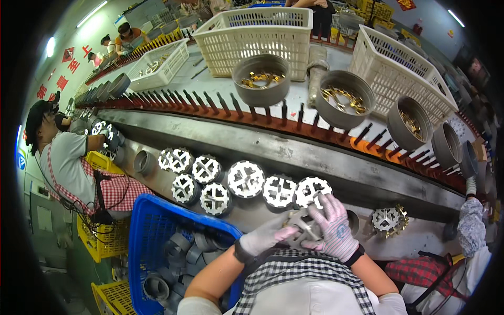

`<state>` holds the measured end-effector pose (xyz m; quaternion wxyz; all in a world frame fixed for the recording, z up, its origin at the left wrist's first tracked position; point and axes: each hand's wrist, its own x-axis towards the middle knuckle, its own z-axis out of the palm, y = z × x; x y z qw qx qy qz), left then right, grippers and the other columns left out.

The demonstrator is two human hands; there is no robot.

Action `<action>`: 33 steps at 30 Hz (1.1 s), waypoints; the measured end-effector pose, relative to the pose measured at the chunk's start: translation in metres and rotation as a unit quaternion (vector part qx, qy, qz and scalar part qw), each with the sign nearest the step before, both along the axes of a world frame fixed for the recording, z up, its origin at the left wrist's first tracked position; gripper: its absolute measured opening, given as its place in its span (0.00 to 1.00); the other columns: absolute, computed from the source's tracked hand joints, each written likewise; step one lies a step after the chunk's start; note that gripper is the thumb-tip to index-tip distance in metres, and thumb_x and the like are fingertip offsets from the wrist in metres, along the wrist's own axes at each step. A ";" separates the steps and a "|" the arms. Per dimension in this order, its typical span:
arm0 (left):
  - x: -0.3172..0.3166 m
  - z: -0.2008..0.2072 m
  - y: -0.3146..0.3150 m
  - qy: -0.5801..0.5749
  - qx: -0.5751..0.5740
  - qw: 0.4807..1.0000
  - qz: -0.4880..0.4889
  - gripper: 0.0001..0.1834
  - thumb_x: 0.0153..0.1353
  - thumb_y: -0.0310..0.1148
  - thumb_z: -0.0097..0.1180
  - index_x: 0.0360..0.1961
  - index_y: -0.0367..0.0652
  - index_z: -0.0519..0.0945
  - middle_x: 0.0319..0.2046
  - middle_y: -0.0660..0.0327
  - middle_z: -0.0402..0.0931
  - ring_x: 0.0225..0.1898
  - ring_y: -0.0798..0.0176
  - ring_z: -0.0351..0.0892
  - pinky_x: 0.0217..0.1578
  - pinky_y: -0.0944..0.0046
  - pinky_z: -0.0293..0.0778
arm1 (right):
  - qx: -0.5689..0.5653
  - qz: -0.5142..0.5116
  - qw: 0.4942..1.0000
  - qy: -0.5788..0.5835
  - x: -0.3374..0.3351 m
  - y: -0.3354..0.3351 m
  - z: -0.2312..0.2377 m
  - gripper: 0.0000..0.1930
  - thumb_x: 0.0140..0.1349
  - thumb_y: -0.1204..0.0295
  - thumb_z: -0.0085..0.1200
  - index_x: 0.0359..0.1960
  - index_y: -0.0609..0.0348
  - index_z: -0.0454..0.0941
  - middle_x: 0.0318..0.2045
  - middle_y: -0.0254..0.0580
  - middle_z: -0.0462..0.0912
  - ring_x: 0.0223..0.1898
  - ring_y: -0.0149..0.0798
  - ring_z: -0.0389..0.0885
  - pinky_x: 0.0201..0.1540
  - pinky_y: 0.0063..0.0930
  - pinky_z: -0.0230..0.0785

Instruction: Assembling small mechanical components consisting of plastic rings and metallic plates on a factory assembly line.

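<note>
My left hand (261,237) and my right hand (336,231), both in pale striped gloves, are closed around a grey round part (304,228) just in front of my checked apron. Bright metal shows across its middle; fingers hide much of its rim. My right fingers reach over its top. Right beyond my hands sits a silver spoked disc in a dark ring (313,192), and several alike stand to its left, among them a large one (245,179). Beside my right hand is a grey ring (353,222). Farther right lies a spoked disc (386,219) with brass pieces around it.
A blue basket (137,247) of grey rings stands at my left. Beyond the metal ledge (262,142) runs a row of upright pegs (236,106). Grey bowls (261,94) hold brass pieces near white baskets (252,42). Co-workers sit on both sides.
</note>
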<state>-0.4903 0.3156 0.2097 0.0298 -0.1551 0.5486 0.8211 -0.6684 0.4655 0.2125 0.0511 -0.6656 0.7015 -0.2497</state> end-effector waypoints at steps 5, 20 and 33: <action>-0.057 -0.014 0.012 0.010 0.064 0.981 -0.182 0.42 0.62 0.44 0.57 0.68 0.36 0.50 0.62 0.57 0.62 0.62 0.63 0.62 0.63 0.61 0.59 | -0.024 -0.040 0.998 -0.046 -0.025 0.047 -0.020 0.47 0.38 0.48 0.68 0.61 0.52 0.63 0.59 0.60 0.63 0.58 0.60 0.64 0.59 0.52 0.58; -0.072 -0.176 0.128 -0.251 -0.018 0.960 0.123 0.31 0.67 0.44 0.49 0.66 0.40 0.59 0.46 0.61 0.69 0.44 0.65 0.72 0.44 0.64 0.76 | 0.023 -0.190 0.969 -0.156 -0.105 0.141 -0.137 0.29 0.58 0.55 0.50 0.59 0.55 0.69 0.57 0.56 0.69 0.57 0.56 0.67 0.60 0.47 0.59; -0.111 -0.168 0.175 -0.160 0.030 0.963 0.217 0.34 0.67 0.41 0.50 0.69 0.41 0.54 0.61 0.54 0.63 0.60 0.63 0.63 0.57 0.66 0.65 | 0.061 -0.123 0.990 -0.023 -0.096 0.116 -0.172 0.29 0.54 0.57 0.56 0.59 0.50 0.70 0.59 0.52 0.68 0.59 0.54 0.66 0.59 0.46 0.61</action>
